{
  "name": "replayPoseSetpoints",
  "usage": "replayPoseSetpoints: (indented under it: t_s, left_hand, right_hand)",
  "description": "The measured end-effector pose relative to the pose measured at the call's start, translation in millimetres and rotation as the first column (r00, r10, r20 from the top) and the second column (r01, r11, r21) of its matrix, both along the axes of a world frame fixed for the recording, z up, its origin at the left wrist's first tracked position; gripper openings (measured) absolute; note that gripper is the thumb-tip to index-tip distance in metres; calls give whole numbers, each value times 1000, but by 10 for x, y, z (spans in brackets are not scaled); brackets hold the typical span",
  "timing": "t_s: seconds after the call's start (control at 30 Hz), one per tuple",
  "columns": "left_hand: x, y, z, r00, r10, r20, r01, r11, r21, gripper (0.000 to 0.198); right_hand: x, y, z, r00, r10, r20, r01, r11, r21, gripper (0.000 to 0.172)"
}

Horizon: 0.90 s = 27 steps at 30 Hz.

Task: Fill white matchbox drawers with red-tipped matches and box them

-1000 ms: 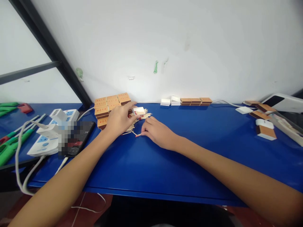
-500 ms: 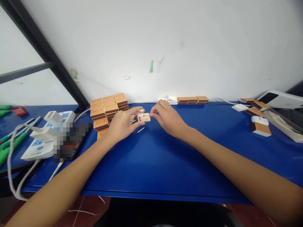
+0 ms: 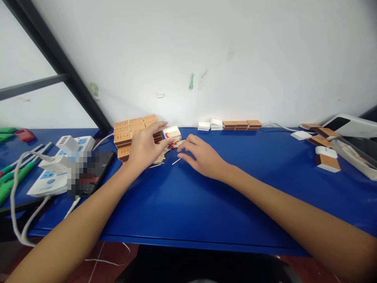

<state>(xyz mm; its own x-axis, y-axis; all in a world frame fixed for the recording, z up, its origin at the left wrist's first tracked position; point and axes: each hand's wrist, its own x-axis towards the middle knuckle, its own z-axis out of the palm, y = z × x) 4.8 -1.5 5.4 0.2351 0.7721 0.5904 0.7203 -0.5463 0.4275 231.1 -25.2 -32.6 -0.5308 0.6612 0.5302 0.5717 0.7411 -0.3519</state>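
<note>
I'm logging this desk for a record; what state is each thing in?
Left hand: holding the white tray
White tray: open, matches inside
Right hand: thumb and forefinger slightly parted, at the single match
Single match: outside the tray
Match pile: loose, spread out
Orange matchboxes: stacked
Phone: screen lit, partly pixelated
Power strip: adapters plugged in; whether live, can't tell

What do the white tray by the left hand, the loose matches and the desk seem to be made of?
Tray: probably card; white, with a dull, paperlike look.
Matches: likely bare wood; pale, matte sticks with red tips.
Desk: painted metal or laminate, unclear; glossy blue with soft reflections.
</note>
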Motion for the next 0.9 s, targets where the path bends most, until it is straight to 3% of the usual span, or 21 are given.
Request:
replayPoseSetpoints:
  t_s: [0.13, 0.33, 0.5, 0.57, 0.7, 0.77, 0.83, 0.9]
  left_hand:
    - [-29, 22, 4, 999, 22, -27, -21, 1000, 21, 45]
    - [-20, 19, -16, 996, 36, -80, -34, 999, 30, 49]
    - [-31, 18, -1, 997, 34, -69, -33, 999, 23, 48]
    - [-35, 18, 5, 997, 34, -63, -33, 999, 20, 48]
    - [-32, 20, 7, 999, 22, -49, -20, 999, 27, 49]
    - [-26, 21, 6, 999, 18, -45, -17, 999, 28, 48]
    - [-21, 18, 6, 998, 21, -54, -20, 999, 30, 46]
    - [-19, 14, 8, 997, 26, -68, -24, 999, 32, 46]
  right_hand:
    - [-92, 6, -56, 986, 107, 124, -97, 992, -86, 9]
    - [-187, 17, -36, 977, 124, 172, -105, 988, -117, 15]
    - [-266, -51, 31, 987, 147, 60, -138, 981, -135, 18]
    - [-332, -70, 62, 985, 167, -43, -172, 963, -209, 21]
    - [-488, -69, 54, 917, 44, -397, -255, 829, -497, 10]
    - [-547, -61, 4, 878, -25, -477, -284, 776, -563, 7]
    - [-591, -60, -61, 878, -53, -476, -270, 766, -583, 5]
    - [-624, -71, -120, 902, -64, -428, -206, 806, -555, 5]
